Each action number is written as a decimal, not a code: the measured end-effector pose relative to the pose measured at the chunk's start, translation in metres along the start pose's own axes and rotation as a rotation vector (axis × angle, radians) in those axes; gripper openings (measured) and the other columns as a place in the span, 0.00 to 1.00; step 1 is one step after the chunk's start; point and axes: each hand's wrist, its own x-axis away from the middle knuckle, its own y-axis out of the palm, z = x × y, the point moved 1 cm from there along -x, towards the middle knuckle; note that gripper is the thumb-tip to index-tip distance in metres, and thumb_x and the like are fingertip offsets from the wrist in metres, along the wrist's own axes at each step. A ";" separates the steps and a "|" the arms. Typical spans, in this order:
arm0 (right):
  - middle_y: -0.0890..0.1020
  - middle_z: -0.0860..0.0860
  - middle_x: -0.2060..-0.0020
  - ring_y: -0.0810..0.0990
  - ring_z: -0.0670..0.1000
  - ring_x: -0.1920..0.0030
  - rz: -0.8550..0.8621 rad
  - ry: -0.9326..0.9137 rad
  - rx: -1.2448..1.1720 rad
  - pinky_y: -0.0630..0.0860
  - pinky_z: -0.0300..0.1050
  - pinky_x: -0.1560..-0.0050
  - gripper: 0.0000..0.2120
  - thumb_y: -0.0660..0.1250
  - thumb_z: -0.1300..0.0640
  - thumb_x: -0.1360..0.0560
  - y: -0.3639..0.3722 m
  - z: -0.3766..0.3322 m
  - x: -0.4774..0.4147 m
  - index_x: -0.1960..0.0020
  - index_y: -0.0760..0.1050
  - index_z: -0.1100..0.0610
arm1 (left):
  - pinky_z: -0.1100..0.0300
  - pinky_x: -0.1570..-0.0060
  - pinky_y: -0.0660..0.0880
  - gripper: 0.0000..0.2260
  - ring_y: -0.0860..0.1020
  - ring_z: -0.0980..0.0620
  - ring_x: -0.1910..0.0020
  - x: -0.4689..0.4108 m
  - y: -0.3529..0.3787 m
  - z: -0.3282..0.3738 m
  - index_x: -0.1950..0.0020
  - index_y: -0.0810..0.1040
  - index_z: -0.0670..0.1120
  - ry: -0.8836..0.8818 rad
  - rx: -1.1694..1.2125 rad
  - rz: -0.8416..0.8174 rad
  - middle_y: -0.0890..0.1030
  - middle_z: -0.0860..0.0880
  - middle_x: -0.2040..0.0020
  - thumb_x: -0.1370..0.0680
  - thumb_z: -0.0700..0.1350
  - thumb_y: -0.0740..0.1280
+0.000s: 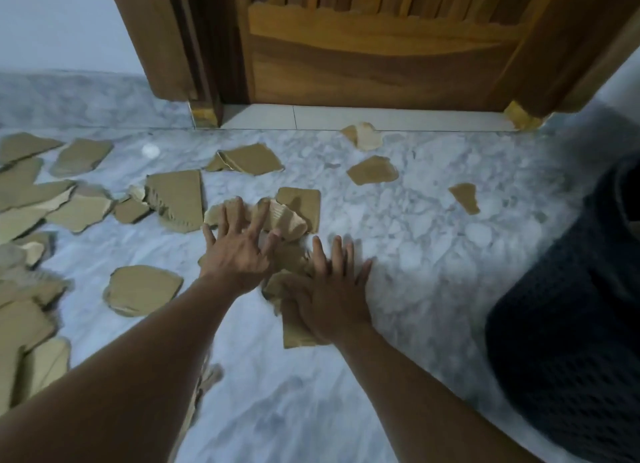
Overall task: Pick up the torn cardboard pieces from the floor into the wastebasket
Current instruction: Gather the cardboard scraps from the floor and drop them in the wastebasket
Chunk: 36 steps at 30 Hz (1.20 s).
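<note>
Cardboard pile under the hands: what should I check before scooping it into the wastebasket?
1. Contact of left hand with pile: ok, spread fingers press it.
2. Contact of right hand: ok, lies flat on the near piece.
3. Grip for lifting: not ok, neither hand curls round anything.
4. Is the wastebasket near: ok, dark mesh stands at the right.
5. Its opening free: cannot tell, mostly out of frame.
6. Floor finished: not ok, other pieces lie at the left.

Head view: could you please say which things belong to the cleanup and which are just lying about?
Job: torn brown cardboard pieces, dark mesh wastebasket, left hand, right hand.
Just there: brown wooden door, grey marble floor.
</note>
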 end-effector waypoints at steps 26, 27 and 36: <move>0.45 0.60 0.18 0.43 0.64 0.19 0.230 0.874 -0.122 0.37 0.71 0.25 0.37 0.42 0.29 0.20 -0.065 0.185 -0.177 0.17 0.41 0.46 | 0.27 0.29 0.41 0.39 0.46 0.38 0.20 -0.119 0.033 0.035 0.23 0.56 0.53 0.074 -0.243 -0.021 0.50 0.50 0.18 0.28 0.72 0.41; 0.47 0.60 0.18 0.45 0.64 0.19 0.216 0.876 -0.131 0.38 0.71 0.25 0.38 0.42 0.29 0.20 -0.066 0.187 -0.180 0.17 0.41 0.46 | 0.27 0.29 0.42 0.39 0.47 0.38 0.20 -0.119 0.032 0.035 0.22 0.57 0.52 0.076 -0.241 -0.013 0.52 0.50 0.18 0.27 0.71 0.42; 0.62 0.63 0.25 0.65 0.69 0.29 0.187 0.536 0.005 0.57 0.71 0.30 0.37 0.51 0.29 0.21 -0.077 0.126 -0.245 0.18 0.48 0.43 | 0.28 0.29 0.51 0.28 0.59 0.37 0.25 -0.111 0.024 0.037 0.30 0.68 0.55 0.080 -0.165 0.074 0.68 0.41 0.31 0.27 0.64 0.54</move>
